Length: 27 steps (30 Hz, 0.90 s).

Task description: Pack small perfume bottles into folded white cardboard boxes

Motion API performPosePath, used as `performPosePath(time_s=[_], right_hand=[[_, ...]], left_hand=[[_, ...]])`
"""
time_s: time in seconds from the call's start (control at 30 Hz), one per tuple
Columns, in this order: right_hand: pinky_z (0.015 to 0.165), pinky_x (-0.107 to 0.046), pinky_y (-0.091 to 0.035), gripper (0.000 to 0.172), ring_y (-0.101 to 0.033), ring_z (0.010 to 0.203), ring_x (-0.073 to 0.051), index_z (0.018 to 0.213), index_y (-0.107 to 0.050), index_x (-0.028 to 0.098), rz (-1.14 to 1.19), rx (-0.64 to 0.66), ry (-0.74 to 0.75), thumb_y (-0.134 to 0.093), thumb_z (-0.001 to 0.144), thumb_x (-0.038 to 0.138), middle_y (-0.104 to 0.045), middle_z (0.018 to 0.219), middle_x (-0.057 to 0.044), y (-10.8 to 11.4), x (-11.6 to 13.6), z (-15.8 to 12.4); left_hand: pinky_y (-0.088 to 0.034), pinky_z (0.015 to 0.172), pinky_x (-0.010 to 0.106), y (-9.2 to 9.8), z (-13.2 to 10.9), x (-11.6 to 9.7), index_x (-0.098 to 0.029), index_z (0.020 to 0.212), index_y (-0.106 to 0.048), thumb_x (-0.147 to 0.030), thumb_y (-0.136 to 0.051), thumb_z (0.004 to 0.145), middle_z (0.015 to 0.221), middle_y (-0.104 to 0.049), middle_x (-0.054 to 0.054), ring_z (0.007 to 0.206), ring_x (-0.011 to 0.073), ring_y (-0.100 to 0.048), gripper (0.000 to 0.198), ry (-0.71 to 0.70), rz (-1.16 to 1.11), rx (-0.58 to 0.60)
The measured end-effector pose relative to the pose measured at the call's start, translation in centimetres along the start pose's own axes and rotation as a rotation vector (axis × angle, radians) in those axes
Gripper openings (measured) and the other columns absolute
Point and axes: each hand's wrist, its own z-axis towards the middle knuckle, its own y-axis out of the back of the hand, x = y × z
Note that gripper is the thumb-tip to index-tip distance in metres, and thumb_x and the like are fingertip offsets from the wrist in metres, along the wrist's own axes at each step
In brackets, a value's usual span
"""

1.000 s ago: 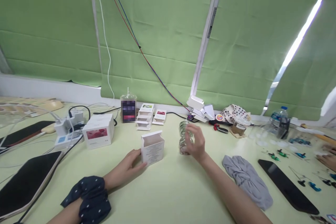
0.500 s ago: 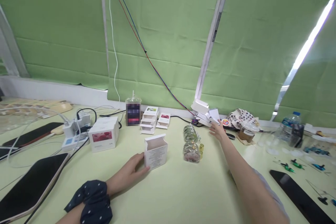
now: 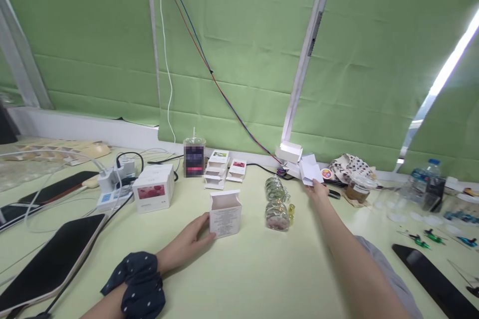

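My left hand steadies a small open white carton at its left side, thumb at the front edge. The carton stands upright with its top flap raised and fine print on the face toward me. My right hand reaches to the back and pinches a white folded paper at its lower edge. That paper is tilted up beside a pile of white cartons. Between my hands stand two rows of clear-wrapped round packs, a green row and a pinkish row, with small yellow vials at their right.
White boxes with a red picture stand left, near a power strip and cables. Small cartons and a lidded cup are at the back. Tablets lie left; a black phone and a drink cup are right.
My right hand has closed on the white paper and drawn it slightly forward from the pile. My left hand stays at the carton. The view has shifted slightly.
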Motion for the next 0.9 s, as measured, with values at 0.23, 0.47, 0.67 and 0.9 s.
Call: performPosePath(time_s=[0.23,0.47,0.67,0.9], right_hand=[[0.048,-0.022,-0.049,0.031,-0.062,0.068,-0.015,0.079,-0.045,0.021,-0.058,-0.218,-0.010,-0.056,0.054,0.006,-0.058,0.081,0.000,4.0,0.7,-1.5],[0.048,-0.017,-0.045,0.035,-0.055,0.062,-0.009,0.080,-0.044,0.023,-0.020,-0.098,0.100,-0.053,0.048,0.010,-0.054,0.078,0.006,5.9,3.3,-4.4],[0.054,-0.022,-0.048,0.041,-0.056,0.063,-0.011,0.079,-0.043,0.023,0.095,0.264,0.097,-0.063,0.044,0.013,-0.058,0.074,0.005,3.9,4.2,-11.2],[0.046,-0.019,-0.042,0.042,-0.055,0.058,-0.011,0.078,-0.038,0.024,0.145,0.598,0.045,-0.072,0.055,0.020,-0.058,0.078,0.005,0.4,1.8,-24.7]], left_hand=[[-0.039,0.105,0.042,0.1,0.1,-0.1,-0.022,0.135,-0.041,-0.037,-0.052,0.085,0.136,-0.052,0.008,0.120,0.0262,-0.052,0.053,-0.023,-0.020,0.007],[-0.039,0.106,0.040,0.1,0.1,0.1,-0.022,0.133,-0.041,-0.037,-0.052,0.085,0.134,-0.053,0.008,0.120,0.0250,-0.052,0.052,-0.065,-0.031,-0.007],[-0.041,0.102,0.042,-0.3,-0.1,0.2,-0.022,0.138,-0.029,-0.034,-0.054,0.083,0.125,-0.056,0.010,0.118,0.0249,-0.052,0.061,-0.131,0.073,-0.145],[-0.045,0.087,0.041,-0.3,-1.0,0.8,-0.019,0.107,-0.042,-0.025,-0.053,0.081,0.103,-0.047,0.008,0.100,0.0232,-0.050,0.028,-0.414,0.382,-0.740]])
